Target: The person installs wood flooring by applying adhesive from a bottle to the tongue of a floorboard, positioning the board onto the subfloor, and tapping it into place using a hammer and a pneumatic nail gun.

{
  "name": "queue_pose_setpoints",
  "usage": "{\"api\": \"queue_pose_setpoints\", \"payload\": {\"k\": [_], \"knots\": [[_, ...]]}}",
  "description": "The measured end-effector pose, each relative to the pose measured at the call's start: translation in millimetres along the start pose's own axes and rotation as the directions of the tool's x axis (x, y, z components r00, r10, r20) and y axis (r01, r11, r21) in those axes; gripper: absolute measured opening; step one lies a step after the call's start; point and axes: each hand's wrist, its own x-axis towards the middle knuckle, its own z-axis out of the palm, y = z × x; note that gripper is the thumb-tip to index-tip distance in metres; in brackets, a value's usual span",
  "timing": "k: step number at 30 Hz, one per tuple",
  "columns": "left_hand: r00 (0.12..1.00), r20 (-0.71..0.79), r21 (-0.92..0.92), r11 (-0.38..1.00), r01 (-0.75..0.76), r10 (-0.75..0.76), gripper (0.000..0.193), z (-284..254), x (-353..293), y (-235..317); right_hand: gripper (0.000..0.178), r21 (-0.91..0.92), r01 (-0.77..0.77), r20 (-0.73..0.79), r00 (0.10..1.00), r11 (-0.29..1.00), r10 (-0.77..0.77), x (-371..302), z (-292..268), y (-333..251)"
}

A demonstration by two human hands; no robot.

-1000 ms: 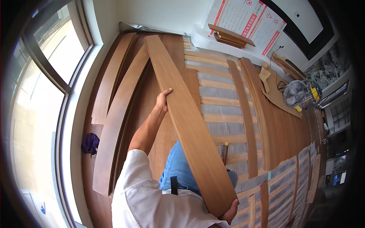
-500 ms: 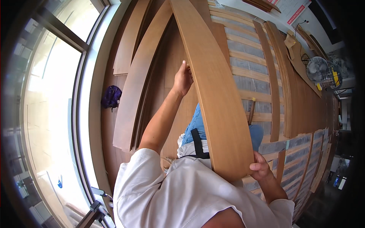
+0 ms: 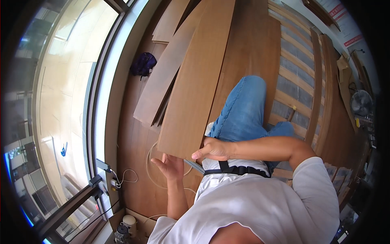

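So we've swung our long brown floorboard (image 3: 199, 77) to the left compared with half a second ago. Back then it sits clear of most of the plank stack (image 3: 162, 85); now it overlaps the stack's right side, though we can't tell if it's resting there or just above.

Hands have changed too. Our left hand (image 3: 170, 166) is off the board's long left edge and down at the near end, palm open and thumb sticking out, fingers partly hidden at the edge, so we can't say if it's really gripping. Our right hand (image 3: 213, 149) has the near right corner pinched, thumb by the end, other fingers mostly tucked out of sight.

We've also got a beige hose (image 3: 148, 162) showing on the floor past the left hand now. The purple bag (image 3: 143, 65) is still left of the stack, and the pale battens (image 3: 290, 101) are over on the right.
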Motion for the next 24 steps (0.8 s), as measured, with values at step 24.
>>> {"api": "queue_pose_setpoints", "payload": {"k": [24], "knots": [[0.725, -0.351, 0.936, 0.248, 0.250, 0.592, 0.067, -151.3, 193.5, 122.5, 0.023, -0.696, 0.323, -0.606, 0.216, 0.641, -0.766, -186.1, -185.6, -67.1]]}}
